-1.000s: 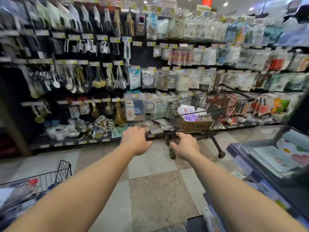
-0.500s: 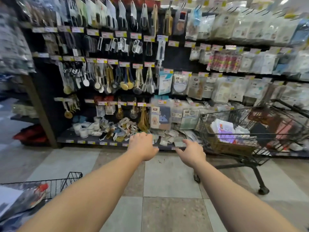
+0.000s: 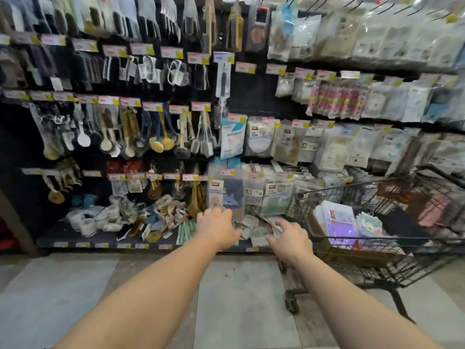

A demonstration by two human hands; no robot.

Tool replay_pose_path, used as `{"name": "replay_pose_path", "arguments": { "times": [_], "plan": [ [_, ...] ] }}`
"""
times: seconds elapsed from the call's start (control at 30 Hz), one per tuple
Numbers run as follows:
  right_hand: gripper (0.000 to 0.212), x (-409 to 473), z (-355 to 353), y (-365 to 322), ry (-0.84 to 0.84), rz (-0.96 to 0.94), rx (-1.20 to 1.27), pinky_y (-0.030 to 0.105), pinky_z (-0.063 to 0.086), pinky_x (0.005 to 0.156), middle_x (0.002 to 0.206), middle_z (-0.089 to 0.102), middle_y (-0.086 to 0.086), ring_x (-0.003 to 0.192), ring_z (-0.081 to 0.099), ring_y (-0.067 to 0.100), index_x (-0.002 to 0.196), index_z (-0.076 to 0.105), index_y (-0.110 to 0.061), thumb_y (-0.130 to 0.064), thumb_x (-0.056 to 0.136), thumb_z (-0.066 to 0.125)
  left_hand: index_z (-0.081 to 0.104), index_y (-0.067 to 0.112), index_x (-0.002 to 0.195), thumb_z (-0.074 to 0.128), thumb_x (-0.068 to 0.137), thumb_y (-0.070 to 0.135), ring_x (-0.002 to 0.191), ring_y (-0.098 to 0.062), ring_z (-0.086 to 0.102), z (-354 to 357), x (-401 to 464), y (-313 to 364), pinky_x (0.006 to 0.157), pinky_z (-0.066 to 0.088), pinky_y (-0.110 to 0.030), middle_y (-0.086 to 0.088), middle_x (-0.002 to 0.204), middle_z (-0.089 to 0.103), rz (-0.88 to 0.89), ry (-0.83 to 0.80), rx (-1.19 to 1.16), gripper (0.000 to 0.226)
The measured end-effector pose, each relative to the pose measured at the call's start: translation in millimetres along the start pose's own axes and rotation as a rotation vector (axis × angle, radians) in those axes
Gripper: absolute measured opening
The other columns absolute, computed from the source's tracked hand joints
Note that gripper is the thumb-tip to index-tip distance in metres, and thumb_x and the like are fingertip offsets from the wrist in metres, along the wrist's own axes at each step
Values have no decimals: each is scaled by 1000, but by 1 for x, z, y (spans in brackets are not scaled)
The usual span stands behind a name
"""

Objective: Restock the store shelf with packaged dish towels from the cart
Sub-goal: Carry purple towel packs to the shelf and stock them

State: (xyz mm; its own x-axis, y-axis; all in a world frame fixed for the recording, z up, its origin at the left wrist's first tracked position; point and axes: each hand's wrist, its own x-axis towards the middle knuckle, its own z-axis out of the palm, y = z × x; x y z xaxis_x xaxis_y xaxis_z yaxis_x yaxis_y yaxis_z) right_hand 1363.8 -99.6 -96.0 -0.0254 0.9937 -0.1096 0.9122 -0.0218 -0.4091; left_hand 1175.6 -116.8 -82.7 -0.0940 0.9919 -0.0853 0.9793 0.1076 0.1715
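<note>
A black wire cart stands at the right, against the shelving. Inside it a brown cardboard box holds packaged dish towels, white and purple. Both my arms stretch forward toward the bottom shelf. My left hand hovers in front of hanging towel packets, fingers loosely curled, holding nothing. My right hand is spread open just left of the cart's front corner, over loose packets on the shelf, empty.
Hanging brushes and scrubbers fill the left pegs. Packaged cloths fill the right pegs. White rolls and loose items lie on the bottom shelf at the left. Tiled floor lies between me and the shelving.
The view has closed in on the shelf and shifted left. Both hands have reached further forward toward the bottom shelf, and the right hand has left the cart's edge and spread open.
</note>
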Motion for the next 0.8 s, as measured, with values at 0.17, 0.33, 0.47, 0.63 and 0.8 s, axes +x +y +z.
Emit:
{"name": "replay_pose_path", "arguments": {
  "times": [0.17,0.33,0.47,0.63,0.8],
  "plan": [
    [56,89,-12,32,72,124,-9,39,41,107,139,52,8,130,46,31,142,47,-29,-47,90,58,43,21,143,48,92,61,134,-30,40,8,119,39,110,30,-46,-9,144,46,148,-36,9,65],
    [61,179,-26,54,111,274,45,39,41,108,142,53,6,132,46,29,144,46,-26,-48,89,60,48,23,137,48,91,63,130,-29,43,6,235,74,106,35,-45,-7,139,50,302,-78,54,61],
    [60,230,-36,79,156,413,82,37,38,108,145,50,5,134,46,28,146,43,-24,-46,92,59,45,21,139,47,91,63,131,-29,44,11,311,103,107,36,-44,-8,141,49,414,-99,92,64],
    [59,255,-33,136,151,609,150,37,42,106,142,53,6,131,48,29,144,45,-27,-47,90,59,44,21,142,49,90,64,132,-29,45,43,373,163,109,38,-45,-7,143,48,521,-216,78,68],
    [58,281,-44,206,150,730,153,38,44,100,139,53,8,127,50,31,145,42,-31,-47,90,56,42,21,142,50,89,66,127,-31,48,91,412,227,102,42,-44,-8,138,50,596,-303,81,70]
  ]
}}
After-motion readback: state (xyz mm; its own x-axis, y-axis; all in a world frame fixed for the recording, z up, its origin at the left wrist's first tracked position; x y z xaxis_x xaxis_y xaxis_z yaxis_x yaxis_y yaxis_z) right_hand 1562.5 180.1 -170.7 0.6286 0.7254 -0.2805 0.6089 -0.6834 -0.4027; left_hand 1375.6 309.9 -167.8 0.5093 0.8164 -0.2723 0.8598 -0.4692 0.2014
